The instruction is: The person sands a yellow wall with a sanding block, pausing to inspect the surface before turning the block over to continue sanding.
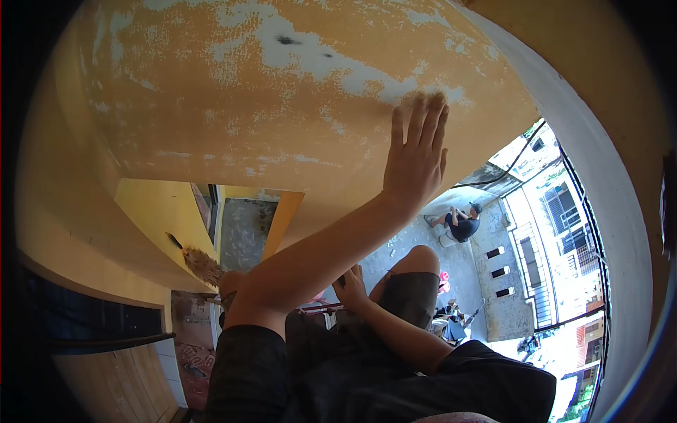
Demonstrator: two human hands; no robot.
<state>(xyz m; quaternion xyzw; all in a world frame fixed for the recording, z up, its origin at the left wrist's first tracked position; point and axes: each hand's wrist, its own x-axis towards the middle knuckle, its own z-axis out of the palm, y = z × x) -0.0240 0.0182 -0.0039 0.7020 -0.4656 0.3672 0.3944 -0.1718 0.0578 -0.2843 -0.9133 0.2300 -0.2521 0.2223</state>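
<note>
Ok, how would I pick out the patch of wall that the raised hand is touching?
Find the big orange wall across the top. The left hand lies flat on it, fingertips at the lower end of a long pale grey streak of flaked paint. It is the largest bare patch, far bigger than the flecks around it.

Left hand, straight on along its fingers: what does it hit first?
The left hand lies flat on the orange wall, fingers up. First in line is the pale peeled patch at its fingertips; beyond that, seemingly just more wall.
</note>
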